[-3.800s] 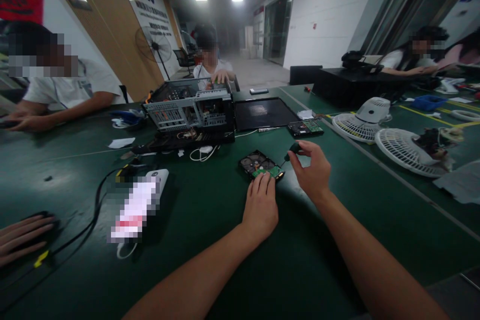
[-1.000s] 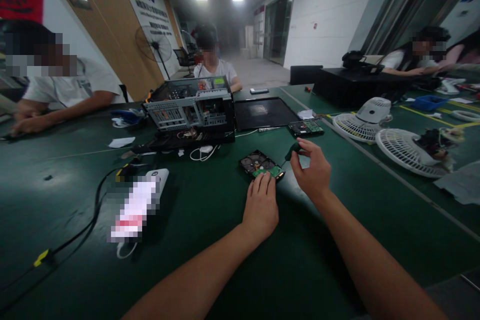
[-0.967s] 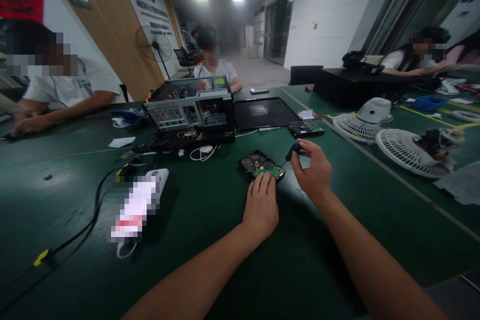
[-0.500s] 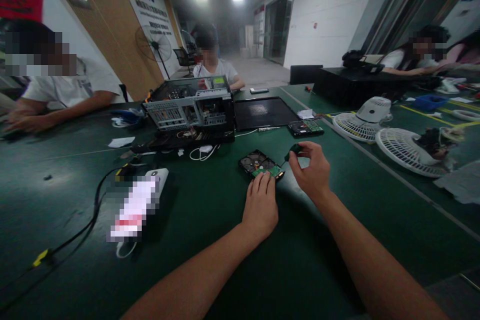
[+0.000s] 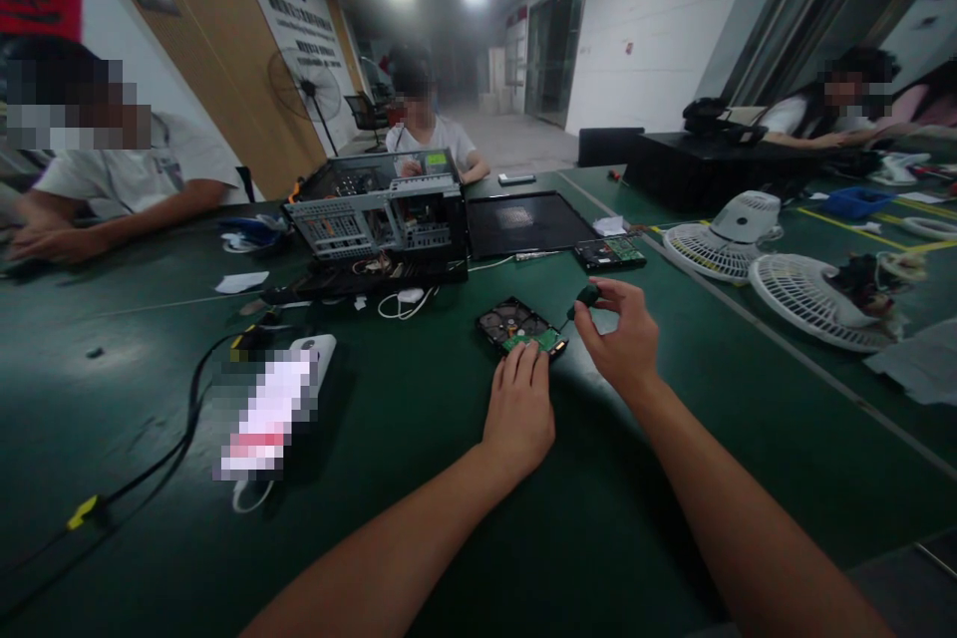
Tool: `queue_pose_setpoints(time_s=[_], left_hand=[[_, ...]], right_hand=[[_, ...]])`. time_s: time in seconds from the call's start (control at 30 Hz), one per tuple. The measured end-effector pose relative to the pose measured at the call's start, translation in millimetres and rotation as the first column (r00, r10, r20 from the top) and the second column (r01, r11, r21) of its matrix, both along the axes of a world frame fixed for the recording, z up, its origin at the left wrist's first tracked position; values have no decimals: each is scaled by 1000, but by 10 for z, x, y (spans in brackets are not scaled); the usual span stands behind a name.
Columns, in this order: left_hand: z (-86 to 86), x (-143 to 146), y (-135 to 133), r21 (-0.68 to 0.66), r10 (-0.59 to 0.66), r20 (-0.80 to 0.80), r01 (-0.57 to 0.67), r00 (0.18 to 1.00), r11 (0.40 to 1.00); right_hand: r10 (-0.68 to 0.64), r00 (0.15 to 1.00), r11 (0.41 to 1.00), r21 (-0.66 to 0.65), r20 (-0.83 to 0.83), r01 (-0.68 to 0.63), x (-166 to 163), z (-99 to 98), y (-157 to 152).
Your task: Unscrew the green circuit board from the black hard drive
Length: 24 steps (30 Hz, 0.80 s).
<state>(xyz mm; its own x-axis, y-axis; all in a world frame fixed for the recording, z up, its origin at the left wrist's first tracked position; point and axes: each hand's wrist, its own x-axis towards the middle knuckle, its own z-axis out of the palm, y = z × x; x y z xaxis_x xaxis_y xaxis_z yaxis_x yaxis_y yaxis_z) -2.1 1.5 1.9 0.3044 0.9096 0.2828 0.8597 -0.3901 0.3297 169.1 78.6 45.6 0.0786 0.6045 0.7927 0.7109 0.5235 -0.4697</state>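
Hard drive (image 5: 509,321): we have it lying on the green surface (image 5: 419,399) in front of us, its green board facing up along the near side.
Our left hand (image 5: 519,409): fingers side by side, their tips on the drive's near edge; our thumb is hidden, so we cannot tell whether they pinch it.
Our right hand (image 5: 620,334): thumb and fingers pinching the dark handle of a screwdriver (image 5: 584,300), just right of the drive.
Screwdriver shaft: slanting down to the drive's right-hand corner; we cannot make out whether its tip touches.
Second drive (image 5: 609,253): beyond our right hand, flat, near a black panel (image 5: 523,224).
Computer case (image 5: 374,224): open, to the far left of our drive, with a white cable (image 5: 404,307) looped just in front of it.
Phone (image 5: 323,354): to our left, well apart from both hands.
Fan grilles (image 5: 803,304): two, white, off to our right.
Co-workers: we see one in a white shirt (image 5: 441,135) behind the case, others at both sides.
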Motion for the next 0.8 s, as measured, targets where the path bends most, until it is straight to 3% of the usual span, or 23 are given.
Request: queue_pose_setpoints(time_s=[0.53, 0.8], left_hand=[[7, 7, -3, 23, 2, 2, -2, 1000, 1000], [-16, 2, -3, 33, 8, -13, -7, 1000, 999]], right_hand=[[28, 999, 996, 84, 24, -29, 9, 32, 2], [-25, 997, 999, 21, -66, 27, -12, -1, 10]])
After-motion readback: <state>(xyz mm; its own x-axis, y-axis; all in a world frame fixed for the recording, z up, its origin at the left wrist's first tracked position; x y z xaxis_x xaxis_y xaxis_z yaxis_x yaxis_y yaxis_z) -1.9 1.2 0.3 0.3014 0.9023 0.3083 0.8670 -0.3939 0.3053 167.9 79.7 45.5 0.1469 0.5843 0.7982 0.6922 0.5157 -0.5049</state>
